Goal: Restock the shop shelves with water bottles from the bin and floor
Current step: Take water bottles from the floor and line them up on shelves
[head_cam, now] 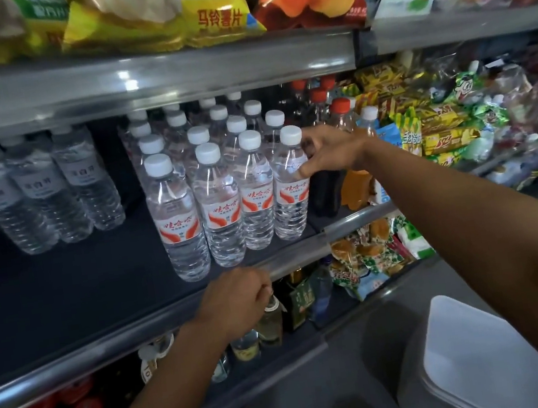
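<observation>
My right hand (329, 152) has thumb and fingers curled round the shoulder of the rightmost front water bottle (289, 183), standing upright on the middle shelf (67, 301). My left hand (235, 295) is curled over that shelf's front rail (295, 252). Bare shelf lies left of the block; dark soda bottles (324, 192) crowd its right. White bin (482, 357) sits below.

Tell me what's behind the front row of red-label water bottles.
Behind the front row stand more rows of white-capped bottles, running back under the shelf above. Mostly caps show; their bodies and the shelf's back are hidden.
</observation>
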`<control>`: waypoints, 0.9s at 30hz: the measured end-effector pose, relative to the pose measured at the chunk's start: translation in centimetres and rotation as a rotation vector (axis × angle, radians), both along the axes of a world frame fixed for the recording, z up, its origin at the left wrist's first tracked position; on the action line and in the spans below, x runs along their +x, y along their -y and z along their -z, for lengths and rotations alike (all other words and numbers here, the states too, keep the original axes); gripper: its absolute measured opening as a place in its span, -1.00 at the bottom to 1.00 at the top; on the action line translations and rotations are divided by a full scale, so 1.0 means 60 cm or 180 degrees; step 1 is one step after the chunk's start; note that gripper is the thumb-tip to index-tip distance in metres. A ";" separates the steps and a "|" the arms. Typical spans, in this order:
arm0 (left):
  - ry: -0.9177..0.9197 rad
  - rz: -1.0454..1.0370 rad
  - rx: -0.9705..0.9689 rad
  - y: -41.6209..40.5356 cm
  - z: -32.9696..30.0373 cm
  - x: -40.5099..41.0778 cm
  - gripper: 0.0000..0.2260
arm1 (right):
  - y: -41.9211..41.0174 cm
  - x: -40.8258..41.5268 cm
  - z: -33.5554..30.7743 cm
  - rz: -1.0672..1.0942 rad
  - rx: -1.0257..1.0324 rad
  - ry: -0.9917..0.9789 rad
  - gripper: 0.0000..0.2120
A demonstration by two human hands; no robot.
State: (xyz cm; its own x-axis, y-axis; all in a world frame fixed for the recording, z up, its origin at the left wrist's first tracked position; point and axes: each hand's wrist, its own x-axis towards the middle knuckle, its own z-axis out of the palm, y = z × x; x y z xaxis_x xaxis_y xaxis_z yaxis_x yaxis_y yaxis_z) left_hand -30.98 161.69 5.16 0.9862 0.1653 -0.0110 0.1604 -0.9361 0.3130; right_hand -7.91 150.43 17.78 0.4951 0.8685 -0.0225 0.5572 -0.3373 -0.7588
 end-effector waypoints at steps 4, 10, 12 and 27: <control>-0.0066 0.0021 -0.0006 0.000 0.007 0.001 -0.86 | -0.001 0.006 0.002 0.0056 -0.0061 -0.0158 -0.56; 0.0005 0.0088 -0.0020 0.007 0.016 0.001 -0.87 | 0.002 0.009 0.002 0.0203 -0.0164 0.0016 -0.48; 0.0009 0.0094 -0.0042 0.007 0.020 -0.001 -0.86 | 0.001 0.006 0.010 0.0392 0.0052 0.0018 -0.40; 0.0030 0.0060 -0.0078 -0.007 0.050 -0.051 -0.86 | -0.004 -0.073 0.094 0.1253 0.0297 0.1087 -0.28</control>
